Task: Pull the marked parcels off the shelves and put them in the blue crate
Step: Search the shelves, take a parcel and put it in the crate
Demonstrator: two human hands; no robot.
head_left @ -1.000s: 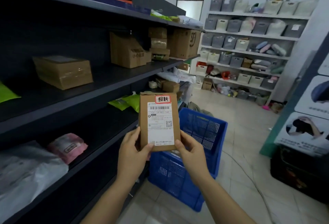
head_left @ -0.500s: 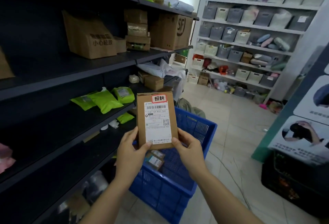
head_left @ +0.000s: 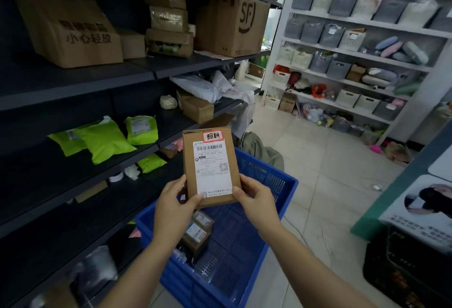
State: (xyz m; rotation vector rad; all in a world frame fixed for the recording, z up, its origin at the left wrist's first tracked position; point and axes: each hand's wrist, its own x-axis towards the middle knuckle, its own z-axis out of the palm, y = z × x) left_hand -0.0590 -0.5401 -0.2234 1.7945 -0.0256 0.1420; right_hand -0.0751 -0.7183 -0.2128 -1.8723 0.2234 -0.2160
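A flat brown cardboard parcel (head_left: 210, 165) with a white shipping label and a red-bordered sticker on its top stands upright in front of me. My left hand (head_left: 175, 207) grips its lower left corner and my right hand (head_left: 256, 203) grips its lower right corner. Directly below and behind it sits the blue crate (head_left: 276, 209) on the floor. Two small brown parcels (head_left: 197, 230) with labels lie inside the crate near its left wall.
Dark shelves (head_left: 73, 82) run along the left, bearing cardboard boxes (head_left: 232, 23), green mailers (head_left: 105, 140) and grey bags. White shelving (head_left: 362, 53) with baskets fills the far wall. A tiled floor (head_left: 325, 180) lies to the right, with a dark bin (head_left: 406, 271) at lower right.
I have moved forward along the shelves with the parcel still held in both hands. The crate is now nearer and right under the parcel, and its inside has come into view.
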